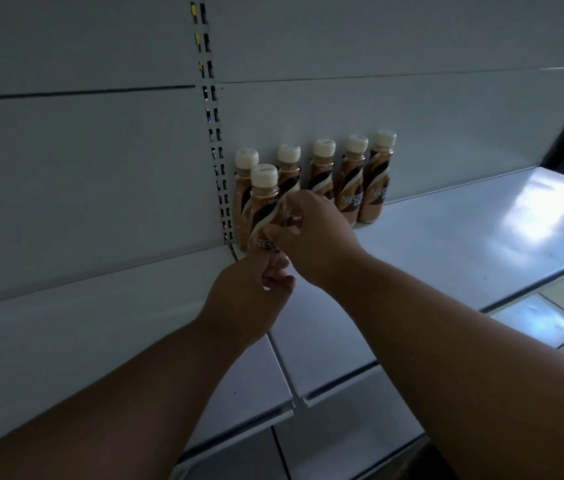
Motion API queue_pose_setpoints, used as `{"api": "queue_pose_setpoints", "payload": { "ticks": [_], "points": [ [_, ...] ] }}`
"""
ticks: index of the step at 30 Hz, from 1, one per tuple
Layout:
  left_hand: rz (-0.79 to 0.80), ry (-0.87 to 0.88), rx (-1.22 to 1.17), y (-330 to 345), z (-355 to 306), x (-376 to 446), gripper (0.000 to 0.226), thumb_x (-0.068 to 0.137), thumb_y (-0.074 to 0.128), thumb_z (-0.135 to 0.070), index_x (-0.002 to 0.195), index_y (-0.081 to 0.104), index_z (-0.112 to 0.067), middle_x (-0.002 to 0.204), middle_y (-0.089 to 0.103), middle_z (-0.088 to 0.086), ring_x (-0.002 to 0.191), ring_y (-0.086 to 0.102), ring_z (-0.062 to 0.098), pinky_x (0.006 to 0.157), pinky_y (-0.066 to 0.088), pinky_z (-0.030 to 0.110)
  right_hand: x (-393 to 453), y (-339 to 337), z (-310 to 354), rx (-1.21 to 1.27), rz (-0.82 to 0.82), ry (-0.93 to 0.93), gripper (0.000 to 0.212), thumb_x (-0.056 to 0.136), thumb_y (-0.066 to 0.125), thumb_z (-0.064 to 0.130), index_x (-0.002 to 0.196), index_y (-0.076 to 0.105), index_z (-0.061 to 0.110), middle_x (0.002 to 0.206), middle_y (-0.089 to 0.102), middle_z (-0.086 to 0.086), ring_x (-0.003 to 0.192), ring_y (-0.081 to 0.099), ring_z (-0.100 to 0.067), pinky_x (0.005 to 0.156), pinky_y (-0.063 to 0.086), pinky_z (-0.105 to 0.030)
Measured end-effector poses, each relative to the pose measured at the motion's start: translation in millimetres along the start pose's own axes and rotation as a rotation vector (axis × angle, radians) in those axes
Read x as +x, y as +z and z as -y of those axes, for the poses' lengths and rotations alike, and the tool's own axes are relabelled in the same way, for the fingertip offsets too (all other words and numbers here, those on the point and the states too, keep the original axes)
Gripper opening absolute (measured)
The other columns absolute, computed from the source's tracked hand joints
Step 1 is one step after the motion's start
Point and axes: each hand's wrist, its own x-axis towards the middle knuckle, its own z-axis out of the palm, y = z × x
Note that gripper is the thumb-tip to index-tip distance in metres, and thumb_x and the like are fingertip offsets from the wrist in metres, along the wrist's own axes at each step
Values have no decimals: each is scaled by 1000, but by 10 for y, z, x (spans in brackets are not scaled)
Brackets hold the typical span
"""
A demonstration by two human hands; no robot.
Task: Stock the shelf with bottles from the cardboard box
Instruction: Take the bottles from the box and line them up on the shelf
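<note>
Several brown coffee bottles with white caps stand in a row against the back panel of the white shelf. One more bottle stands in front of the row at its left end. My right hand grips the side of this front bottle. My left hand is at its base, fingers curled under it. The cardboard box is out of view.
A slotted metal upright runs down the back panel just left of the bottles. The shelf stretches bare to the right and left. A lower shelf shows below the front edge.
</note>
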Motion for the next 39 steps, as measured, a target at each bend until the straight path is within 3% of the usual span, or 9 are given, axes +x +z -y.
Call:
{"api": "queue_pose_setpoints", "payload": {
  "ticks": [5, 11, 15, 18, 21, 25, 32, 36, 39],
  "points": [
    [10, -25, -47, -197, -259, -476, 12, 93, 63, -26, 105, 63, -28, 93, 63, -20, 86, 59, -11, 70, 41, 3, -789, -354, 202, -24, -121, 36, 28, 90, 66, 35, 115, 60, 25, 112, 59, 7, 96, 55, -8, 73, 42, -16],
    [77, 32, -107, -359, -696, -1500, 14, 93, 64, -29, 106, 64, -33, 93, 66, -18, 86, 61, -2, 72, 46, 15, -2084, -639, 645, -9, -247, 130, 39, 92, 65, 35, 128, 56, 23, 115, 60, 7, 101, 56, -4, 87, 49, -23],
    [196, 77, -130, -266, -759, -2193, 16, 93, 64, -26, 108, 64, -31, 92, 65, -15, 86, 60, -3, 67, 42, 10, -2904, -639, 766, 39, -363, 227, 31, 90, 67, 31, 119, 60, 25, 104, 61, 8, 95, 58, -5, 83, 51, -23],
    [253, 122, -96, -100, -692, -2556, 16, 91, 66, -25, 106, 66, -29, 91, 65, -14, 86, 61, 1, 72, 48, 19, -3372, -562, 707, 65, -360, 288, 27, 91, 67, 28, 117, 59, 28, 102, 59, 9, 91, 58, -3, 78, 50, -19],
    [330, 116, -35, 146, -565, -2785, 18, 90, 65, -26, 108, 66, -27, 92, 65, -13, 86, 60, 4, 75, 50, 25, -3708, -405, 430, 69, -313, 377, 25, 91, 68, 25, 114, 60, 28, 100, 60, 10, 89, 58, 0, 76, 49, -16],
    [455, 18, -17, 585, -303, -2903, 20, 92, 64, -25, 112, 64, -29, 96, 64, -13, 88, 60, 3, 75, 50, 21, -3971, -55, -127, 40, -218, 493, 25, 90, 66, 23, 114, 62, 25, 99, 60, 5, 88, 60, -6, 81, 57, -32],
    [697, -255, 121, 1339, 347, -3010, 31, 94, 57, -14, 123, 58, -25, 110, 61, -9, 100, 58, 8, 75, 46, 17, -4226, 782, -1151, 34, 148, 699, 28, 87, 70, 25, 114, 63, 22, 103, 61, 2, 90, 59, -12, 80, 51, -31],
    [895, -316, 336, 1722, 654, -2954, 39, 92, 58, -11, 130, 55, -24, 119, 60, -2, 108, 58, 19, 93, 52, 38, -4353, 1311, -1579, 42, 360, 752, 27, 86, 71, 24, 113, 63, 24, 102, 62, 2, 92, 61, -15, 85, 54, -36],
    [984, -292, 491, 1914, 846, -2878, 38, 91, 59, -12, 129, 55, -20, 122, 61, 4, 110, 58, 24, 95, 50, 43, -4349, 1717, -1817, 50, 508, 762, 38, 86, 67, 23, 123, 60, 22, 114, 63, -1, 103, 60, -20, 85, 50, -36]
  ]
}}
